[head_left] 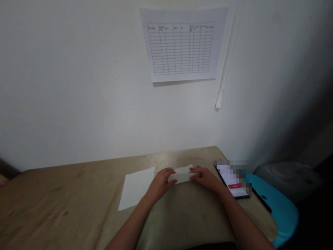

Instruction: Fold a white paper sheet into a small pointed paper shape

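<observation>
A small folded piece of white paper (181,175) is held between my two hands, just above or on the table near its back edge. My left hand (161,181) pinches the paper's left end, thumb below and fingers on top. At the right end, my right hand (204,177) grips it between thumb and fingers. A larger sheet of lined white paper (134,189) lies flat to the left, partly covered by my left hand and forearm.
The brown table (73,198) meets a white wall. On its right lie a phone (235,190) with a lit screen and a black pen (262,200). A turquoise stool (284,208) stands beyond the right edge. A printed table sheet (182,48) hangs on the wall.
</observation>
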`<state>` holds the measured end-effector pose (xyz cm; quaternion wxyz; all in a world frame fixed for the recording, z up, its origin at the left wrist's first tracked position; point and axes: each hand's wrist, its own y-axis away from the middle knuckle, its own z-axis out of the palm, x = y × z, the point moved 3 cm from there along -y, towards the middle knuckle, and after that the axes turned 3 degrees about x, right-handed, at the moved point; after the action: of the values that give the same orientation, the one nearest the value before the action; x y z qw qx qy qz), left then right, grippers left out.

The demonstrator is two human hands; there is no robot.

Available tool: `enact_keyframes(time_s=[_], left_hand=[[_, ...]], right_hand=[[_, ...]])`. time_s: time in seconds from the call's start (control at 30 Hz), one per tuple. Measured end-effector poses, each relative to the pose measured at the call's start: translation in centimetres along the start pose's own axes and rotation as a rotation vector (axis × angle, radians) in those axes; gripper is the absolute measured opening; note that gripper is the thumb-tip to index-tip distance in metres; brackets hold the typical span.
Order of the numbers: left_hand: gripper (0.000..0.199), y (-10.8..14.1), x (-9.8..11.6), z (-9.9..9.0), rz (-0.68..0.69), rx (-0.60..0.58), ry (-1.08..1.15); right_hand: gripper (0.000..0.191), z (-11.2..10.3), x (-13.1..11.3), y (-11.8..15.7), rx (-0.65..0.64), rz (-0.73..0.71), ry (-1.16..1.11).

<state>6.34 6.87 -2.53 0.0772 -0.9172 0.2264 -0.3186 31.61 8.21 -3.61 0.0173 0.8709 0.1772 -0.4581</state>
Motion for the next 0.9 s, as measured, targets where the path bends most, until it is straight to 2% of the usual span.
enact_keyframes(time_s=[0.13, 0.23, 0.3, 0.43, 0.5, 0.6, 0.7, 0.8, 0.9], left_hand=[[0.081, 0.1, -0.2, 0.1, -0.102, 0.053, 0.120], [0.097, 0.2, 0.1, 0.0, -0.092, 0.081, 0.135], [0.088, 0.2, 0.4, 0.0, -0.062, 0.074, 0.097], [0.044, 0.2, 0.4, 0.2, -0.030, 0.068, -0.017], [0.034, 0.2, -0.1, 0.3, -0.027, 0.066, -0.088], [0.031, 0.2, -0.8, 0.5, -0.003, 0.048, -0.184], [0.035, 0.2, -1.1, 0.4, 0.029, -0.032, -0.234], [0.041, 0.2, -0.9, 0.1, 0.049, -0.085, -0.257], [0.038, 0.3, -0.5, -0.2, 0.103, -0.092, -0.273]], right_hand=[[0.032, -0.5, -0.6, -0.1, 0.081, 0.052, 0.109], [0.029, -0.4, -0.8, -0.1, 0.124, 0.074, 0.156], [0.026, -0.2, -0.9, -0.1, 0.138, 0.055, 0.135], [0.029, 0.6, -1.0, -0.1, 0.121, -0.007, 0.079], [0.032, 0.9, -0.9, -0.2, 0.103, -0.012, 0.084], [0.033, 1.2, -0.5, -0.2, 0.091, -0.002, 0.111], [0.026, 1.2, -0.3, -0.2, 0.119, -0.016, 0.131], [0.019, 1.1, -0.1, -0.1, 0.131, -0.036, 0.135], [0.023, 0.9, 0.0, -0.2, 0.137, -0.022, 0.140]])
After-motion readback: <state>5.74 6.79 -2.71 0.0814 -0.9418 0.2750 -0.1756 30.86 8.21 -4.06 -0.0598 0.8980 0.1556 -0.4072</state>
